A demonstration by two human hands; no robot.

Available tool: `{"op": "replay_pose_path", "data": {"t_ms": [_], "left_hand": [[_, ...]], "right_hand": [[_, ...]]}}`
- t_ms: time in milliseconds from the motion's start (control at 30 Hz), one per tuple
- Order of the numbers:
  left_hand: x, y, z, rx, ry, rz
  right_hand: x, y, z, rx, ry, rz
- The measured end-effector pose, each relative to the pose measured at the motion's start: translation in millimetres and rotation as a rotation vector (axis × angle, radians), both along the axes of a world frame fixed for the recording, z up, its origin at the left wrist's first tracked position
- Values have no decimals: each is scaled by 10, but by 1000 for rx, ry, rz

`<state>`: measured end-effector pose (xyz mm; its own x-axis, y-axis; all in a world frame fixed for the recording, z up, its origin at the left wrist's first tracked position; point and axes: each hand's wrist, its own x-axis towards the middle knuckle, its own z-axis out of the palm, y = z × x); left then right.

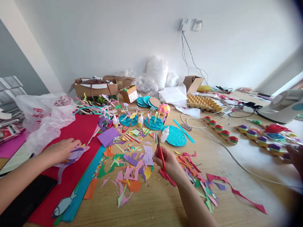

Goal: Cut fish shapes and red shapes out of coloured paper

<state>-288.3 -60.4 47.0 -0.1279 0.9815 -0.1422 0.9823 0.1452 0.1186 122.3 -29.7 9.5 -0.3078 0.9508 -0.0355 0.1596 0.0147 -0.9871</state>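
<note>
1. At far left, I see a crumpled plastic bag [44,110] with red print slumped over the corner of a big red sheet [87,126]; a dark flat object [30,195] lies nearer, under the forearm.
2. The left hand [65,149] rests over that sheet, fingers on purple fish cutouts [79,153]. I can't tell whether it grips them or merely presses down.
3. Just beside, a grey fish cutout [62,205] lies near the front, across the edges of the red sheet and a blue sheet [80,186].
4. Across the middle of the tabletop [165,201], paper scraps [132,171] in purple, pink, orange and green spread about, with small glue bottles [140,120] behind them.
5. The right hand [167,160] is closed around red-handled scissors [161,157], blades pointing away from the person, above the scraps.
6. Past the scissors' tip, a white glue bottle [164,135] stands right by a round blue disc [177,137].
7. Further right, a red-topped row of egg-carton cups [219,127] sits in front of a yellow egg tray [203,102].
8. At the right edge, another person's hand [295,159] is by a purple-topped row [261,140]; I can't make out its grip.
</note>
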Motion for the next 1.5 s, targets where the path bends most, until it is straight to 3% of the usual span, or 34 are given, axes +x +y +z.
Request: {"op": "replay_pose_path", "data": {"t_ms": [133, 300, 433, 600, 800, 1067, 1333, 1500], "left_hand": [[291, 46, 102, 25, 10, -169], [1141, 85, 79, -115, -225, -512], [1666, 162, 25, -120, -211, -605], [2018, 407, -137, -126, -210, -634], [2327, 718, -312, -90, -158, -574], [2583, 929, -383, -151, -42, -615], [2627, 1134, -462, -304, -30, -692], [2611, 1084, -309, -366, -107, -711]], "right_hand": [[53, 31, -69, 17, 100, -72], [173, 49, -86, 68, 170, -257], [257, 86, -84, 94, 146, -345], [268, 171, -184, 94, -16, -313], [255, 197, -308, 125, -257, -263], [197, 129, -212, 201, -417, -253], [159, 120, -197, 173, -389, -267], [166, 123, -191, 92, -242, -248]]}}
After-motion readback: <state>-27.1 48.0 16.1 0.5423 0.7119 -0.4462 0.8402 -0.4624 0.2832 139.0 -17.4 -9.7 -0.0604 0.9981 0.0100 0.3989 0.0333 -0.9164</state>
